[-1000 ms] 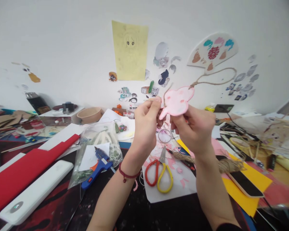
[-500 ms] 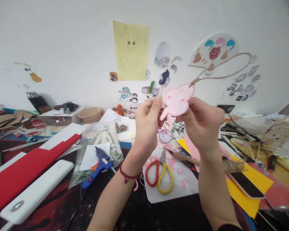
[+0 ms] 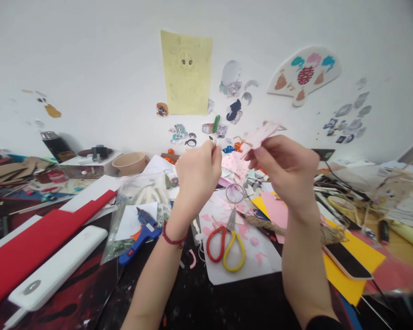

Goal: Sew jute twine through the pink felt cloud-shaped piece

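Above the cluttered craft table (image 3: 192, 298), both hands meet in front of the white wall. The right hand (image 3: 285, 167) is closed in a pinch on a flat pink felt cut-out (image 3: 259, 136), tilted nearly edge-on to the camera, with a bit of brown jute twine (image 3: 240, 139) showing at its near end. The left hand (image 3: 196, 176) is also curled shut, its fingertips (image 3: 213, 145) pressed on something thin and pale (too small to tell whether it is a needle or the twine's end), just beside the cut-out but not touching it.

Below them lie red-and-yellow-handled scissors (image 3: 226, 243) on a white sheet, a small metal ring (image 3: 234, 193), a hank of brown jute cord (image 3: 271, 225) and a blue hot-glue gun (image 3: 141, 233) on a clear plastic bag.

As a judgement, this fine work goes best with the cut-out held steady and turned flat toward the eyes, gripped close to the spot being worked, and the thin piece drawn gently so the felt does not tear.
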A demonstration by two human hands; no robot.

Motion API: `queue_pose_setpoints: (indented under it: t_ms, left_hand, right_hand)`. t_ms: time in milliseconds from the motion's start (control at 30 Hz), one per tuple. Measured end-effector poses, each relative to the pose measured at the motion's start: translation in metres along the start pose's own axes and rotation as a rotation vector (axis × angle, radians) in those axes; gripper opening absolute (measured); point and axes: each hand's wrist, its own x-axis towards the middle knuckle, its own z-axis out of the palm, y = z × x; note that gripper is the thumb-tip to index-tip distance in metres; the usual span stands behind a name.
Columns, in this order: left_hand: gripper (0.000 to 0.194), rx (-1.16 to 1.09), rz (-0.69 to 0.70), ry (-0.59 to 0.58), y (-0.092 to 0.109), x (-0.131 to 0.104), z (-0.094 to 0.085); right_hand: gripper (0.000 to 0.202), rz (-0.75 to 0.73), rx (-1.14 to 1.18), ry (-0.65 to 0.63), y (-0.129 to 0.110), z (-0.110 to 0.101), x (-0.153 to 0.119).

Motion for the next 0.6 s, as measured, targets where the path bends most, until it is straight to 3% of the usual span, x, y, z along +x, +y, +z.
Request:
queue_pose_setpoints:
  t_ms: [67, 133, 233, 300, 400, 467, 500, 533, 600]
  left_hand:
    - [0.028, 0.381, 0.064, -0.319, -0.014, -0.005, 0.009]
    - [0.018, 0.407, 0.077, -0.508, -0.025, -0.019, 0.024]
    - [0.021, 0.428, 0.043, -0.671, -0.038, -0.049, 0.042]
    - [0.026, 0.450, 0.006, -0.711, -0.043, -0.068, 0.038]
    - [0.031, 0.501, -0.068, -0.627, -0.048, -0.085, 0.011]
    - [0.039, 0.526, -0.096, -0.460, -0.050, -0.090, -0.008]
    - [0.035, 0.503, -0.034, -0.254, -0.049, -0.092, -0.014]
    - [0.031, 0.453, 0.064, -0.129, -0.049, -0.094, -0.018]
    - [0.022, 0.294, 0.234, -0.086, -0.049, -0.099, -0.017]
  right_hand:
    - [0.004, 0.030, 0.121, -0.043, 0.006, -0.002, 0.001]
    - [0.004, 0.068, 0.220, -0.111, 0.013, -0.001, -0.002]
    - [0.008, 0.227, 0.305, -0.222, 0.023, 0.005, -0.018]
    - [0.011, 0.321, 0.311, -0.298, 0.030, 0.008, -0.038]
    - [0.012, 0.410, 0.281, -0.322, 0.039, 0.012, -0.070]
    - [0.013, 0.427, 0.264, -0.333, 0.041, 0.015, -0.087]
    - [0.012, 0.428, 0.255, -0.345, 0.041, 0.016, -0.092]
    - [0.011, 0.430, 0.248, -0.362, 0.041, 0.018, -0.096]
    - [0.010, 0.405, 0.222, -0.405, 0.039, 0.022, -0.100]
